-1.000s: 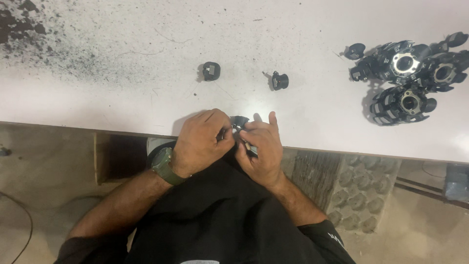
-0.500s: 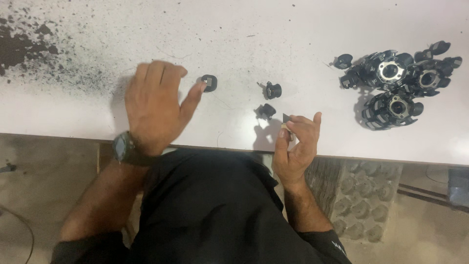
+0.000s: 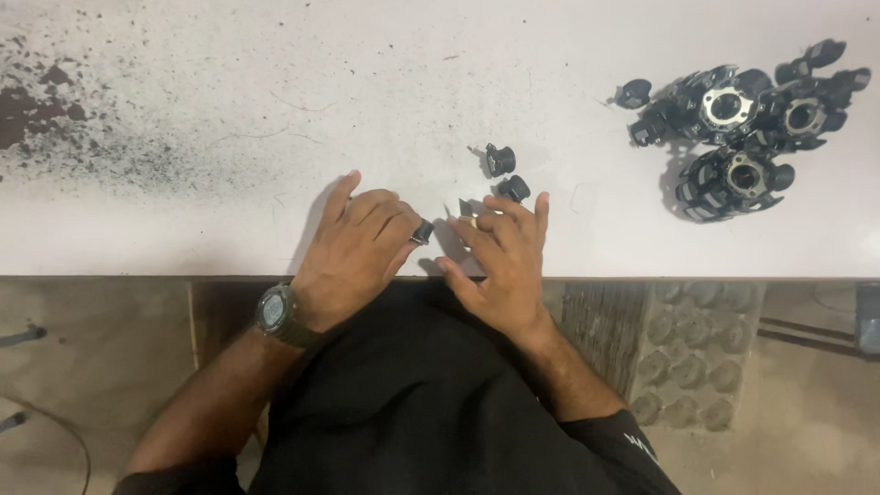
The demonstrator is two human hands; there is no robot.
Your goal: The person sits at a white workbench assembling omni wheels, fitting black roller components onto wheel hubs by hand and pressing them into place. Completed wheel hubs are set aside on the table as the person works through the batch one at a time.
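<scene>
My left hand (image 3: 357, 252) rests on the near edge of the white table (image 3: 229, 220), with a dark watch on its wrist. Its fingertips pinch a small black round part (image 3: 422, 232). Just to the right, my right hand (image 3: 502, 261) lies on the table edge with its fingers spread. A tiny thin piece (image 3: 465, 214) sits at the tips of its thumb and forefinger, too small to make out. Two more small black parts, one (image 3: 500, 159) and another (image 3: 514, 189), lie on the table just beyond my right fingers.
A heap of black ring-shaped parts with metal centres (image 3: 742, 124) lies at the right of the table, one loose black piece (image 3: 633, 93) beside it. Dark dust and stains (image 3: 55, 110) cover the table's left end. Below the table edge are my dark clothes and the floor.
My left hand reached out to the black part on the left, picked it up and drew it back to the table edge. My right hand set a part down by the other one.
</scene>
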